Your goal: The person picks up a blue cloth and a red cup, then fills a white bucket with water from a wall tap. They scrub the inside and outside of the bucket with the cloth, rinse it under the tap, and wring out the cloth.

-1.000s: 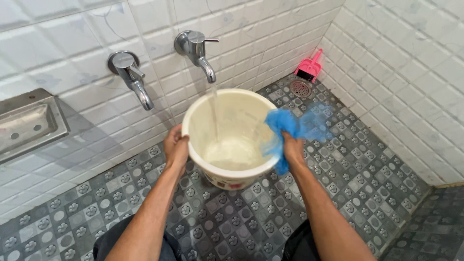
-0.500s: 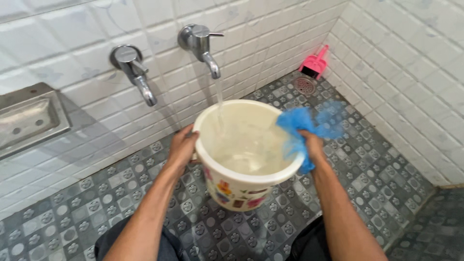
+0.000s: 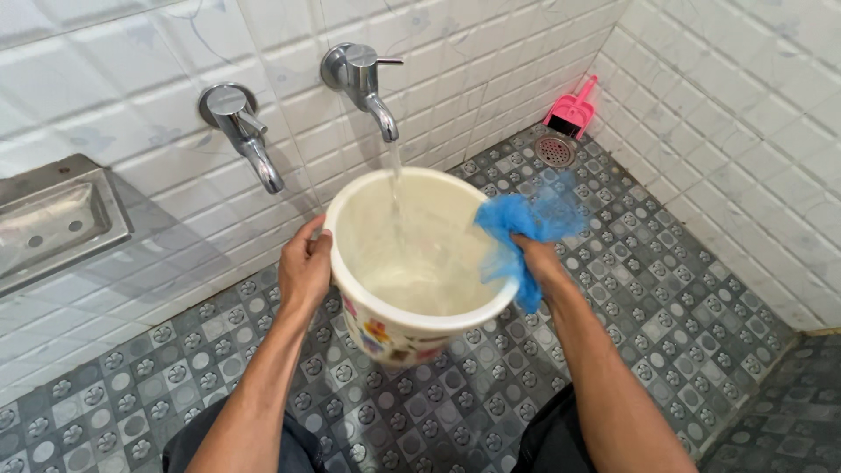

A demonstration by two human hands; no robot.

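Cream bucket (image 3: 412,263) held tilted above the patterned floor (image 3: 648,280), under the right-hand tap (image 3: 359,74); a thin stream of water (image 3: 396,188) runs into it, and water pools at the bottom. Left hand (image 3: 304,267): grip clenched on the bucket's left rim and wall. Right hand (image 3: 536,258): grip grasping a blue cloth (image 3: 517,228) against the right rim. Second tap (image 3: 236,118) to the left, dry. Metal soap dish (image 3: 53,219) on the wall. Pink dustpan (image 3: 571,112) beside the floor drain (image 3: 554,151) in the corner.

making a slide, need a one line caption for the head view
Both hands hold a cream bucket under the running right tap, the right hand also gripping a blue mesh scrubber.
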